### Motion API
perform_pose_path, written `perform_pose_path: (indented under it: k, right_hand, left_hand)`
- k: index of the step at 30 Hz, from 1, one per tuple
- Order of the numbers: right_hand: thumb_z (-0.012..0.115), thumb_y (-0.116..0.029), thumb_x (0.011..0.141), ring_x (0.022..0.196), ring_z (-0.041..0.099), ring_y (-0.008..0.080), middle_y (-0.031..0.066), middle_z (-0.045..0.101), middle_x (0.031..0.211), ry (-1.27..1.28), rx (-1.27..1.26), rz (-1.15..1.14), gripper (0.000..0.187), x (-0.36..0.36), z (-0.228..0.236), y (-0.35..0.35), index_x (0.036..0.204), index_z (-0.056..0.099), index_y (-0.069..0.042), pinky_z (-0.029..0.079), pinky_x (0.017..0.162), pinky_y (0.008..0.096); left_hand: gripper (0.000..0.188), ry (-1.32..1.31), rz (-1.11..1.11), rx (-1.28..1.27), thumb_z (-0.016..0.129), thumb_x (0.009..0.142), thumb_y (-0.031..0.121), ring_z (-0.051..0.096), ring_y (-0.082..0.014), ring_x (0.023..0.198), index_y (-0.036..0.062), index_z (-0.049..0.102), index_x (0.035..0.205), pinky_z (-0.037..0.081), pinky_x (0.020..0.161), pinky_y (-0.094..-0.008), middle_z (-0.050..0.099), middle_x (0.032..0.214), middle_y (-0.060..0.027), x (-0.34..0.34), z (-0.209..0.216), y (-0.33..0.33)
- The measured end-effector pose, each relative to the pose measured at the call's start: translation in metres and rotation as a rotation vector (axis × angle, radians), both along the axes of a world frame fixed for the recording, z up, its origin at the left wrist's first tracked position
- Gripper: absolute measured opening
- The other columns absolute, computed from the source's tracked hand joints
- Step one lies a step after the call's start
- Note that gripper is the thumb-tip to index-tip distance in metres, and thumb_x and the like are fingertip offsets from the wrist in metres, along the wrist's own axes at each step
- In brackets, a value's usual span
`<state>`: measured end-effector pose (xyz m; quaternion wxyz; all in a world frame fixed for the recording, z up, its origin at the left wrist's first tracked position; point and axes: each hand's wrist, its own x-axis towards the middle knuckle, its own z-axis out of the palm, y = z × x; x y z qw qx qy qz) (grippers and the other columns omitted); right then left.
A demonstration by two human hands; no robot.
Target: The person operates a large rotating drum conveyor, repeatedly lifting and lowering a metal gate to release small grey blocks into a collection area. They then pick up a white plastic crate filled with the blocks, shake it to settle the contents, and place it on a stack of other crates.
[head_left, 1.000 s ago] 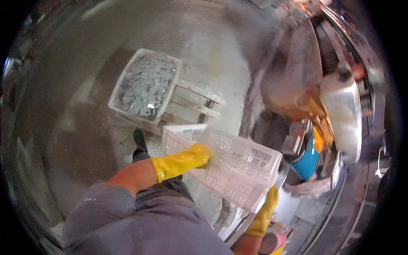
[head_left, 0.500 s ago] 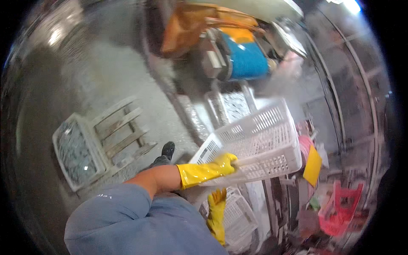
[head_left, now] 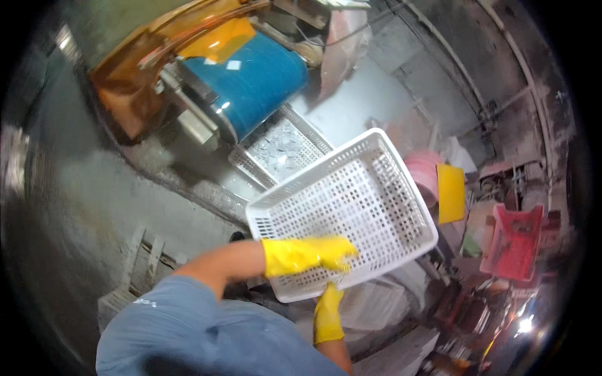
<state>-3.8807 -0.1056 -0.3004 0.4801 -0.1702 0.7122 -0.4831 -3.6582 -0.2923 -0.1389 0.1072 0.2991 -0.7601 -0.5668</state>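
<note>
White basket (head_left: 332, 203) slanting before me, near blue belt (head_left: 266, 75); seeming light, stiff, slick, its rim (head_left: 385, 271) offering best hold. My left grip (head_left: 310, 254) lying over it, right grip (head_left: 328, 318) touching near rim; clamping or not, cannot tell.

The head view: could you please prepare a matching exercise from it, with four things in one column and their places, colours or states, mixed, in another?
Column one
1. Left hand
2. Right hand
3. Belt
4. Basket nearest the belt

Column two
A. Blue
B. Has flat pale pieces inside
C. At the outside of the large white basket's near rim
D. Reaches over the large white basket's inside

Right pairs: 1-D, 2-C, 3-A, 4-B.
</note>
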Motion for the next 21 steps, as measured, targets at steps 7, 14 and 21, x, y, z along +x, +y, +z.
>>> perform_pose_path:
  k: [7,14,21]
  right_hand:
    - [0.058,-0.004,0.095,0.112,0.070,0.0438,0.0246,0.065,0.131,-0.366,0.356,0.093,0.060,0.003,-0.013,-0.092,0.153,0.045,-0.003,0.064,0.084,0.0611]
    - [0.061,-0.010,0.098,0.105,0.072,0.0414,0.0244,0.067,0.125,-0.371,0.561,0.251,0.053,-0.006,-0.025,-0.204,0.149,0.050,0.003,0.063,0.084,0.0534]
    - [0.065,-0.008,0.094,0.096,0.071,0.0443,0.0248,0.069,0.116,-0.401,0.671,0.423,0.048,-0.040,-0.145,-0.283,0.141,0.057,0.002,0.061,0.075,0.0579]
  left_hand:
    - [0.078,-0.673,0.684,-0.777,0.086,0.074,0.041,0.054,-0.0415,0.128,0.0099,0.059,0.140,0.043,0.104,-0.0552,0.060,0.135,-0.0207,0.219,0.001,-0.201]
    - [0.085,-1.279,0.792,-0.778,0.070,0.092,0.057,0.038,-0.0440,0.151,0.0115,0.044,0.160,0.025,0.125,-0.0557,0.042,0.164,-0.0245,0.282,0.002,-0.248]
    - [0.087,-1.138,0.727,-0.748,0.075,0.088,0.052,0.039,-0.0485,0.148,0.0095,0.045,0.159,0.023,0.126,-0.0578,0.044,0.160,-0.0285,0.221,0.006,-0.267]
